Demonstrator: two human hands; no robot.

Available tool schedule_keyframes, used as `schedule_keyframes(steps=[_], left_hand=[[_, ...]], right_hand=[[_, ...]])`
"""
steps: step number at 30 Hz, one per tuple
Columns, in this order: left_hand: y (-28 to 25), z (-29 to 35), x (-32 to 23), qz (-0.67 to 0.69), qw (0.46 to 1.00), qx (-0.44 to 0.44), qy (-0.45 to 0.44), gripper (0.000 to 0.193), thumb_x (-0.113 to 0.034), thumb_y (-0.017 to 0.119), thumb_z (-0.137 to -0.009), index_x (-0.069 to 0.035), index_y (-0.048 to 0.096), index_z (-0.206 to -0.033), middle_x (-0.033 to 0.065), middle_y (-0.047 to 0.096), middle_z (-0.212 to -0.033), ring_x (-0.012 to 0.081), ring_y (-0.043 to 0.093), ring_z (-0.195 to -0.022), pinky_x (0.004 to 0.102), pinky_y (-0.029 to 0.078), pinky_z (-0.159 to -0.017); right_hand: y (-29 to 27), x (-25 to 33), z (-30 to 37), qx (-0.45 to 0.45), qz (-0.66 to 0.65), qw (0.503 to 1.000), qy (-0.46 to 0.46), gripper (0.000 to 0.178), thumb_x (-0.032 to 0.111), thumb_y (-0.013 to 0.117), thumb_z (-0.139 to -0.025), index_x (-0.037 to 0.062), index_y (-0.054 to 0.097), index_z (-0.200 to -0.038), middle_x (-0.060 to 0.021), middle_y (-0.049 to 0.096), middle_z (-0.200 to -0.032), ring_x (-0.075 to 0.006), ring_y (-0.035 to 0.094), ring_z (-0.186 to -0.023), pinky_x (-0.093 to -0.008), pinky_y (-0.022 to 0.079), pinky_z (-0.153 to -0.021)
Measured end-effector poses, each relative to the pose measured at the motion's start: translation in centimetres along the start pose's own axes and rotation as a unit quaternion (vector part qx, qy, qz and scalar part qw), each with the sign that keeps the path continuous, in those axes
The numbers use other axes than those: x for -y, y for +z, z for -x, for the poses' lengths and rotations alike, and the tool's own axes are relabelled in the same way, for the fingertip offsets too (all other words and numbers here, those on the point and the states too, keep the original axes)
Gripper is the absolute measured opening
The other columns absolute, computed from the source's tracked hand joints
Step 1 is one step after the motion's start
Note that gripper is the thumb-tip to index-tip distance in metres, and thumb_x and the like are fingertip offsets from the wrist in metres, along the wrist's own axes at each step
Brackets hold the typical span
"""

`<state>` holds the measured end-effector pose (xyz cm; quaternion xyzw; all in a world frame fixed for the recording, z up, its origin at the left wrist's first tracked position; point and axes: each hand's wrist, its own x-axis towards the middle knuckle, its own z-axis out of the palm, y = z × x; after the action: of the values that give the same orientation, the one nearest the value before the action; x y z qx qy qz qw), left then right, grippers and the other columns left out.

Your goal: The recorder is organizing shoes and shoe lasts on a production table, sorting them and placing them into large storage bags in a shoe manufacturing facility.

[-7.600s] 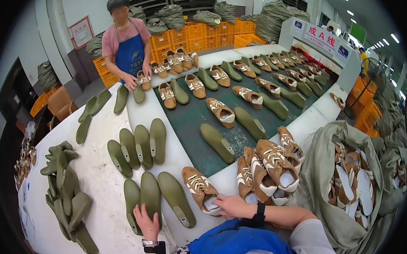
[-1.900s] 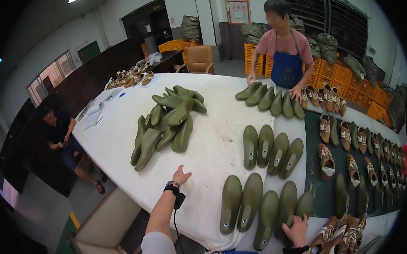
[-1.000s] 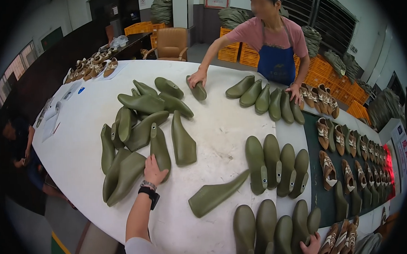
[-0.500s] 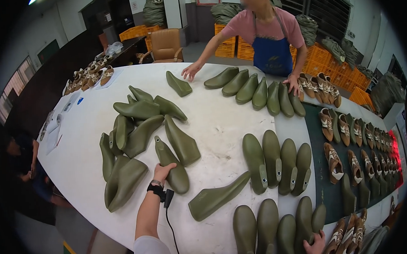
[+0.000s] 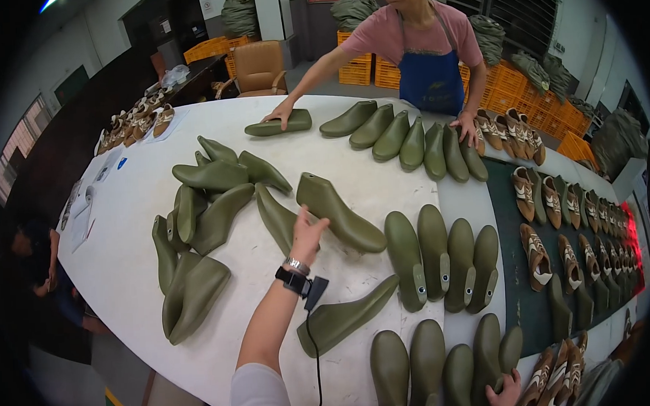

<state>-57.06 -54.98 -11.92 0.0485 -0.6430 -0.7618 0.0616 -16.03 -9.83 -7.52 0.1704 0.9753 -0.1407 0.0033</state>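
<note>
My left hand (image 5: 310,236), with a watch and a black strap at the wrist, grips the edge of a dark green shoe last (image 5: 344,215). This last lies slanted over the table's middle, its toe end close to a row of standing lasts (image 5: 432,253). Partly behind my hand is another last (image 5: 273,212). At the lower right my right hand (image 5: 504,395) has its fingers curled around the lower end of a last (image 5: 486,352) in the nearest row; part of that grip is hidden. Below my left forearm, one more last (image 5: 348,318) lies on its side.
A heap of lasts (image 5: 211,177) covers the table's left part. Across the white table (image 5: 124,262), a co-worker in a blue apron (image 5: 430,82) has one hand on a last (image 5: 300,121) and the other by a row of lasts (image 5: 412,145). Brown shoes (image 5: 535,255) stand on the right.
My left hand has moved up and right, bringing a last from beside the heap and turning it. The co-worker's hand has come down on a last, now turned sideways. My right hand stays put.
</note>
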Motion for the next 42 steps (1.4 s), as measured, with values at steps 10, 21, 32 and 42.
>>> schedule_keyframes(steps=[10,21,32,42], left_hand=[[-10.8,-4.9,8.2,-0.170,0.978,-0.114,-0.044,0.089,-0.015,0.072,-0.070,0.000,0.018,-0.139,0.0221,0.040,-0.133,0.0313,0.049,-0.114,0.0351,0.043,-0.093],[-12.4,2.7,2.8,-0.484,0.801,0.338,-0.102,0.060,-0.036,0.062,-0.084,-0.006,0.042,-0.133,0.0128,0.052,-0.127,0.0181,0.050,-0.112,0.0314,0.038,-0.098],[-24.3,-9.8,-4.8,-0.748,0.639,-0.091,-0.154,0.077,-0.056,0.069,-0.064,-0.002,0.052,-0.117,0.0188,0.056,-0.113,0.0320,0.055,-0.105,0.0363,0.046,-0.088],[-11.5,-7.7,-0.7,-0.276,0.926,0.079,-0.246,0.065,-0.050,0.053,-0.084,0.006,0.051,-0.117,0.0199,0.059,-0.113,0.0295,0.060,-0.101,0.0439,0.049,-0.081]], right_hand=[[1.7,-1.5,0.3,0.010,0.014,1.000,0.015,0.032,0.028,0.070,-0.072,0.0036,0.057,-0.088,-0.0156,0.056,-0.077,-0.0364,0.051,-0.083,-0.0451,0.041,-0.075],[2.4,-2.5,0.2,-0.020,0.030,0.999,-0.026,0.034,0.029,0.068,-0.075,0.0028,0.056,-0.092,-0.0198,0.055,-0.092,-0.0384,0.048,-0.093,-0.0457,0.039,-0.083],[3.2,-2.2,0.5,-0.011,0.104,0.994,-0.012,0.046,0.032,0.068,-0.074,0.0018,0.056,-0.108,-0.0241,0.054,-0.100,-0.0419,0.052,-0.092,-0.0461,0.042,-0.080],[2.5,-0.5,0.0,-0.002,0.086,0.996,0.002,0.042,0.031,0.068,-0.074,0.0012,0.057,-0.101,-0.0239,0.055,-0.098,-0.0412,0.052,-0.090,-0.0467,0.042,-0.079]])
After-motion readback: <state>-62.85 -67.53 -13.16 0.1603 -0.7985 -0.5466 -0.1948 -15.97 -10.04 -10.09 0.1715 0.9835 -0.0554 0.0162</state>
